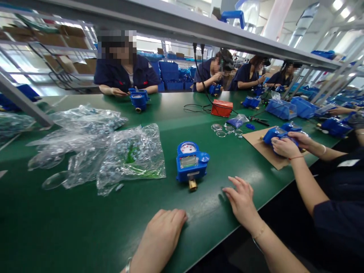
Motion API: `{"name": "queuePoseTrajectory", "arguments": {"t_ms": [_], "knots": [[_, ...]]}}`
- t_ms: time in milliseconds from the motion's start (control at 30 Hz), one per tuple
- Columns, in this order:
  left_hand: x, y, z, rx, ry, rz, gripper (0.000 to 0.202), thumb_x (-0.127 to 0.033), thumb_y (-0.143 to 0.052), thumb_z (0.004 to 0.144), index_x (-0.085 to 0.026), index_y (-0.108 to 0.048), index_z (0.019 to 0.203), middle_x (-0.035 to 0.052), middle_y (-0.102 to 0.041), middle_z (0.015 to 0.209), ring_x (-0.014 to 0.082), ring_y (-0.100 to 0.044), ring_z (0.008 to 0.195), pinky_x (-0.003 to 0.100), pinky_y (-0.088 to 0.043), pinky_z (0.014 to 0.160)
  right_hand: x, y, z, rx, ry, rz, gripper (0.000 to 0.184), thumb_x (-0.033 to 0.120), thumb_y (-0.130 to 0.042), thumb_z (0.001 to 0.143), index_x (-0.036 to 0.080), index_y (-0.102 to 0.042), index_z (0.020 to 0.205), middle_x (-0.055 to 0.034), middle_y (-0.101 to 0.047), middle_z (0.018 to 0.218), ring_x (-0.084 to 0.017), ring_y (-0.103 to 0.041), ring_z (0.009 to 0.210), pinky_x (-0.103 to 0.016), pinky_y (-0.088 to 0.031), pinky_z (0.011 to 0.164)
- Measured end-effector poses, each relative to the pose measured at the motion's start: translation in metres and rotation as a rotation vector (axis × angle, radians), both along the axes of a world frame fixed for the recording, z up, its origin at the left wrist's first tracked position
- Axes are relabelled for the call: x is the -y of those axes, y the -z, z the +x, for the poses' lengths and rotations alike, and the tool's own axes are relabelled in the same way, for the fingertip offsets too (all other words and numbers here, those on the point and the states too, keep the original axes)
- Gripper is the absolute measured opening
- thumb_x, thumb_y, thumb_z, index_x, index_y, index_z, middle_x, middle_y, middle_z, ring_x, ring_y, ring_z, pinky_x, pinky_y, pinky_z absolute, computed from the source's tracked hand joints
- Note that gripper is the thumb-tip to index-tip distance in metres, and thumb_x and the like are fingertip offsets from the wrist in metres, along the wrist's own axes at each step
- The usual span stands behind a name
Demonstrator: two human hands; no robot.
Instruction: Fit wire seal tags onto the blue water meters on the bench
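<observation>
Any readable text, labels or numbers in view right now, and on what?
None can be read.
Blue plastic water meter with brass fitting: its round dial and rectangular display window carry marks, too small and blurred to read.
Orange rectangular box: no legible print.
Clear plastic bags: no legible print.

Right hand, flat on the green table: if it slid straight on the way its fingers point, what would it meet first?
Probably the blue water meter. The right hand lies open on the table, fingers aimed up and left toward the meter's brass fitting. Only bare green surface lies between them, though depth is hard to judge.
</observation>
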State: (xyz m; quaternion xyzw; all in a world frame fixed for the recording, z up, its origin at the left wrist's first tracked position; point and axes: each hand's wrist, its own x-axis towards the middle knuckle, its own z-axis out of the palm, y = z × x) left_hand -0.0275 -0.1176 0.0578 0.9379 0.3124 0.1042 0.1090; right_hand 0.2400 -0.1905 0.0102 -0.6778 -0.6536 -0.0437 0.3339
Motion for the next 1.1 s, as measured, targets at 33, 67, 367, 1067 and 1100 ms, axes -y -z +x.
{"name": "queuePoseTrajectory", "arguments": {"t_ms": [33, 67, 367, 1067, 1100], "knots": [[0.002, 0.0, 0.015, 0.017, 0.01, -0.008, 0.019, -0.024, -0.039, 0.092, -0.02, -0.056, 0.086, 0.0025, -0.061, 0.077, 0.0189, -0.053, 0.069, 0.033, -0.037, 0.068, 0.001, -0.002, -0.006, 0.004, -0.059, 0.005, 0.021, 0.017, -0.048, 0.088, 0.024, -0.059, 0.104, -0.0096, -0.048, 0.126, -0.033, -0.036, 0.121, -0.058, -0.028, 0.096], [0.003, 0.0, 0.029, 0.041, 0.017, -0.021, 0.02, -0.023, -0.038, 0.092, -0.02, -0.057, 0.085, 0.0028, -0.061, 0.077, 0.0189, -0.054, 0.069, 0.032, -0.037, 0.068, 0.002, -0.003, -0.014, -0.03, -0.151, 0.006, 0.025, 0.017, -0.048, 0.088, 0.024, -0.055, 0.111, -0.0098, -0.046, 0.129, -0.031, -0.035, 0.122, -0.055, -0.028, 0.098], [-0.003, 0.016, 0.101, 0.838, -0.402, -1.095, 0.014, -0.031, -0.055, 0.083, -0.018, -0.058, 0.079, -0.0006, -0.056, 0.067, 0.0124, -0.049, 0.055, 0.026, -0.04, 0.055, -0.026, -0.015, -0.016, -0.35, -0.184, 0.058, 0.012, 0.017, -0.047, 0.089, 0.019, -0.058, 0.088, -0.0036, -0.056, 0.081, -0.015, -0.053, 0.078, -0.029, -0.045, 0.071], [-0.017, 0.034, 0.151, 1.418, -0.598, -1.61, 0.022, -0.03, -0.049, 0.086, -0.021, -0.048, 0.106, -0.0037, -0.052, 0.068, 0.0039, -0.038, 0.043, 0.018, -0.037, 0.046, -0.084, -0.035, -0.003, 0.275, -0.097, -0.006, 0.02, 0.019, -0.04, 0.092, 0.018, -0.057, 0.083, -0.0063, -0.052, 0.078, -0.02, -0.046, 0.077, -0.032, -0.039, 0.071], [-0.017, 0.035, 0.151, 1.418, -0.594, -1.6, 0.023, -0.03, -0.05, 0.085, -0.021, -0.048, 0.106, -0.0038, -0.052, 0.068, 0.0039, -0.038, 0.042, 0.018, -0.037, 0.046, -0.084, -0.034, -0.003, 0.293, -0.099, -0.012, 0.019, 0.018, -0.04, 0.092, 0.018, -0.057, 0.082, -0.0063, -0.052, 0.078, -0.02, -0.046, 0.077, -0.032, -0.038, 0.071]]}}
